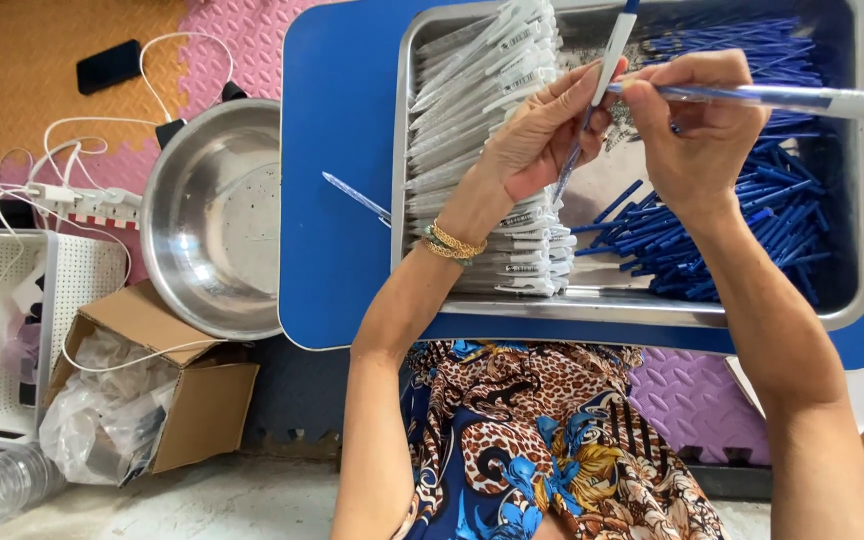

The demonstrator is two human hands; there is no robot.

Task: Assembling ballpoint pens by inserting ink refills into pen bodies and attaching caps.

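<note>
My left hand [542, 125] pinches a white pen body [614, 50] with a thin blue refill [572, 160] hanging from it, held upright over a steel tray [642, 308]. My right hand [697, 125] grips a second pen [812, 98] that points out to the right, its blue end meeting my left fingers. In the tray, a stack of white pen barrels [482, 130] fills the left side and a heap of blue refills [752, 215] lies on the right. A gold bracelet circles my left wrist.
The tray rests on a blue table [337, 170], where one loose clear pen part [357, 197] lies. To the left stand a steel bowl [214, 215], a white power strip with cables [77, 195], a white perforated basket [2, 330] and a cardboard box with plastic bags [142, 390].
</note>
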